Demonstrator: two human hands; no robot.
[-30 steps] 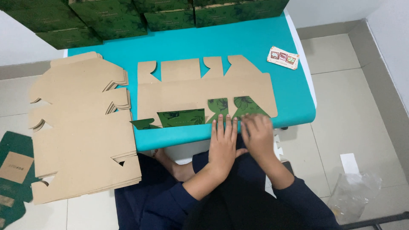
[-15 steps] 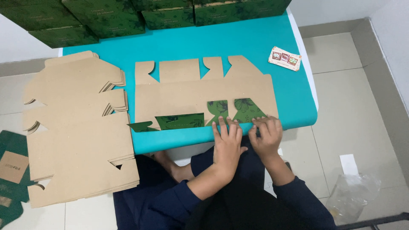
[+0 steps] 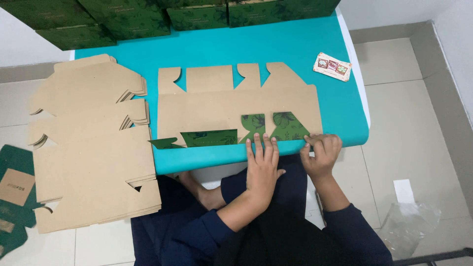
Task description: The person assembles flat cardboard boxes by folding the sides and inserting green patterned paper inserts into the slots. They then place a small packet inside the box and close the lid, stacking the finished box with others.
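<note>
A flat brown cardboard box blank (image 3: pixel 231 111) lies on the teal table (image 3: pixel 276 47), with its green printed flaps (image 3: pixel 268 127) folded up along the near edge. My left hand (image 3: pixel 262 160) rests flat at the table's near edge, fingertips touching the green flaps. My right hand (image 3: pixel 321 152) has curled fingers pinching the blank's near right corner at the table edge.
A thick stack of brown box blanks (image 3: pixel 91 148) overhangs the table's left side. Folded dark green boxes (image 3: pixel 133 17) line the far edge. A small printed card (image 3: pixel 332 66) lies at the far right. A green blank (image 3: pixel 15 197) and a clear plastic bag (image 3: pixel 406 224) lie on the tiled floor.
Both hands slid toward me, from on top of the green flaps to the table's near edge. My right hand curled onto the blank's corner.
</note>
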